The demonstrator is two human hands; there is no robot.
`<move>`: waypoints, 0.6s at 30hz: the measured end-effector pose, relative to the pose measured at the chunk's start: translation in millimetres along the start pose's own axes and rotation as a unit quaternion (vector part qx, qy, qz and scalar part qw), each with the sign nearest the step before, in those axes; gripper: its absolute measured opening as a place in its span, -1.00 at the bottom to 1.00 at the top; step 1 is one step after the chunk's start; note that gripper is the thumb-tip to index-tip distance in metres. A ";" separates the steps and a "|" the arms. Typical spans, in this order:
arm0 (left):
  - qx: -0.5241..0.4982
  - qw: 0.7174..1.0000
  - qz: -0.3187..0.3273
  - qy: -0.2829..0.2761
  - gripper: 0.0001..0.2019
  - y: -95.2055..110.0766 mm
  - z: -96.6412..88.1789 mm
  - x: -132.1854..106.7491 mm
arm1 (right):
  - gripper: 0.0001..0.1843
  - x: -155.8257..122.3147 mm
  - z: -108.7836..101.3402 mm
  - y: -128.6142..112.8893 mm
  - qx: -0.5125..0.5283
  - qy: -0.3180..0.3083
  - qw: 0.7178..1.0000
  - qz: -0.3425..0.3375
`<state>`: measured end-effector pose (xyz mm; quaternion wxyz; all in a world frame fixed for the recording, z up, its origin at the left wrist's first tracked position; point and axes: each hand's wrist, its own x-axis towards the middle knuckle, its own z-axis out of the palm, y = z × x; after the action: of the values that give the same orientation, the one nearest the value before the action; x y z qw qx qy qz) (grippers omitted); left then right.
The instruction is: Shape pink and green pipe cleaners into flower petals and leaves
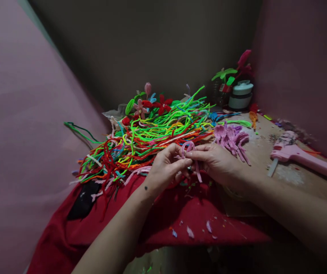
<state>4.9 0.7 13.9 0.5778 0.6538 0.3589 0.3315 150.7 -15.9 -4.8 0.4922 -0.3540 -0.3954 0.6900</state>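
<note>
Left hand (166, 164) and right hand (216, 159) pinch a pink pipe cleaner (198, 172), each grip closed, seemingly steadying its loop; lilac petals (220, 133) lie within easy reach.

Shows a bare left forearm (117, 224) and a bare right forearm (289, 205), both slim and narrowing toward the wrists. Bears one small, round, dark mark (146, 188) on the left wrist (152, 185). Seems to wear a small, glinting ring (190, 168) among the curled fingers, too dim to make out its shape or which hand carries it.
</note>
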 end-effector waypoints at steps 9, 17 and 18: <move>-0.002 1.000 -0.002 -0.017 -0.69 -4.0 -0.9 4.2 | -0.86 3.5 -5.7 0.4 0.052 0.001 0.999 -0.005; 0.067 0.996 -0.039 -0.033 -0.70 -7.3 -2.2 1.9 | -0.88 3.7 -4.0 -5.0 0.086 0.028 0.994 0.064; 0.074 0.996 -0.041 -0.034 -0.72 -6.4 -2.9 1.6 | -0.88 3.8 -3.7 -5.0 0.085 0.033 0.994 0.061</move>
<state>2.7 4.0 7.9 0.5524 0.6906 0.3892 0.2577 155.0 -10.6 -2.3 0.4904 -0.3567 -0.2967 0.7377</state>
